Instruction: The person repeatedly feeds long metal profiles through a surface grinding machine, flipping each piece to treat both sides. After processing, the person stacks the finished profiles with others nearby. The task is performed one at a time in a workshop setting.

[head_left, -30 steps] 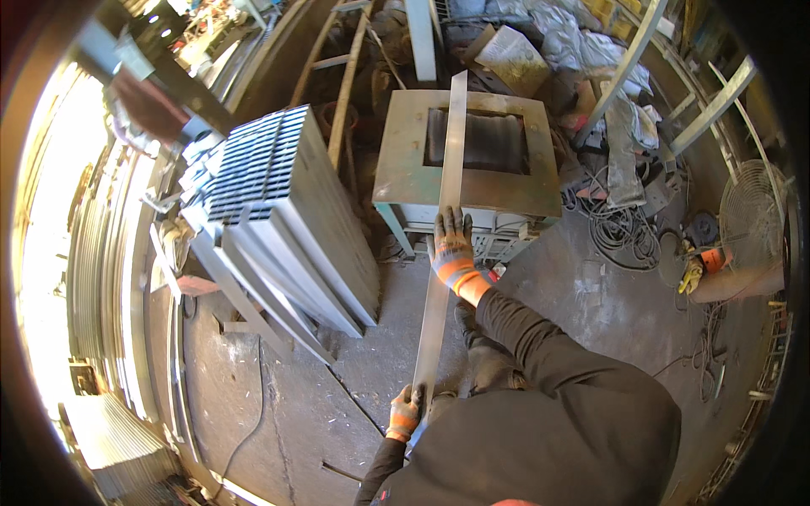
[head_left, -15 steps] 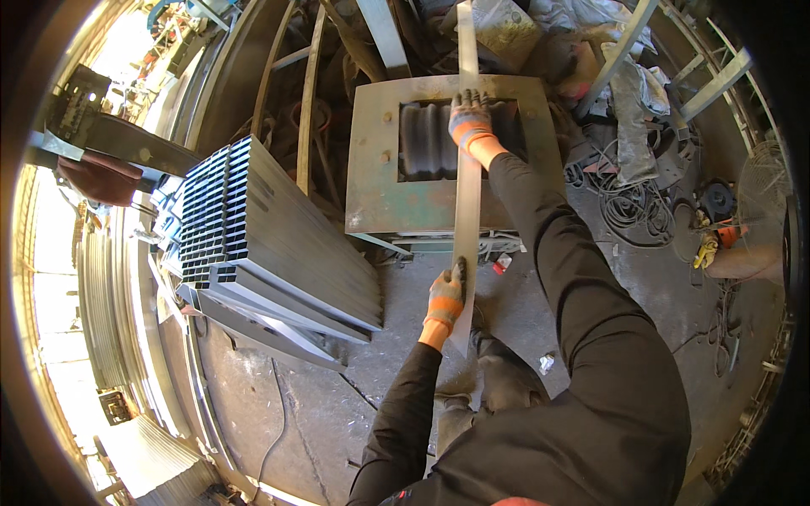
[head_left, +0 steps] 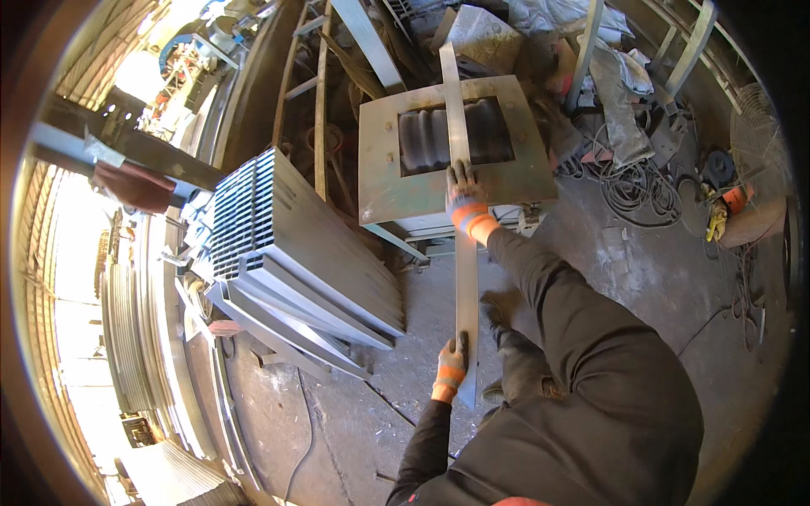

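**Long metal strip over a steel stand, both gloved hands on it**

So the long metal strip (head_left: 456, 126) runs right across the top of the steel stand (head_left: 379, 191), from past its far edge, over the dark wavy opening (head_left: 422, 139), and out beyond its near edge toward the person. Can't tell if it actually touches the top.

Right hand (head_left: 466, 201) is above the stand's near edge, palm down on the strip, fingers laid out straight along it and not curled up. Left hand (head_left: 450, 368) is off the stand altogether, clamped on the strip close to its near end, thumb over the top. Both gloves are grey with orange.

Off the stand's left edge there's a big stack of metal channels (head_left: 325, 244) with their open ends facing up, plus a few looser lengths along the near side. Past the right edge, a messy coil of cable (head_left: 631, 198) sits on the floor.
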### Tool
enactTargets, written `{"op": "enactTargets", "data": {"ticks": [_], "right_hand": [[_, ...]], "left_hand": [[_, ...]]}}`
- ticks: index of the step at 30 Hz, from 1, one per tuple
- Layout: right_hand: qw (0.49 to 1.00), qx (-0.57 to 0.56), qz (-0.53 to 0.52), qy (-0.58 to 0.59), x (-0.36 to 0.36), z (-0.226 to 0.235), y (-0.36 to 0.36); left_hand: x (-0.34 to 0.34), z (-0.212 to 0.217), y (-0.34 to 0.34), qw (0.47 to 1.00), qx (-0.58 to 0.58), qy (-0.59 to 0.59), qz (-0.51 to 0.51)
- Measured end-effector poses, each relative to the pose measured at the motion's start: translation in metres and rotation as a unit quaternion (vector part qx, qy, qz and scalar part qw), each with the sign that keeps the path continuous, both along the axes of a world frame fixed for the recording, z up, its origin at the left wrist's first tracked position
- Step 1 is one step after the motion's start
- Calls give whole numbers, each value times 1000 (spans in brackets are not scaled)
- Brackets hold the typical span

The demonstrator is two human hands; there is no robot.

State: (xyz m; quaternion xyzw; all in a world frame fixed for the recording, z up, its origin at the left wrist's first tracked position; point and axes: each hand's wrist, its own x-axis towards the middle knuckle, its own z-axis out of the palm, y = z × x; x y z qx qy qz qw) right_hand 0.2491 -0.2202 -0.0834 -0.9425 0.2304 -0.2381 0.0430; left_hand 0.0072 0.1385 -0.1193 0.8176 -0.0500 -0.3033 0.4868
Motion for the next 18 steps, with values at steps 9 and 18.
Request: {"op": "enactTargets", "data": {"ticks": [9, 18], "right_hand": [[993, 72, 53, 77, -219, 2, 183], [932, 297, 136, -156, -246, -6, 158]], "left_hand": [[-218, 2, 174, 995, 53, 78, 22], [-263, 45, 194, 984, -79, 157, 28]]}}
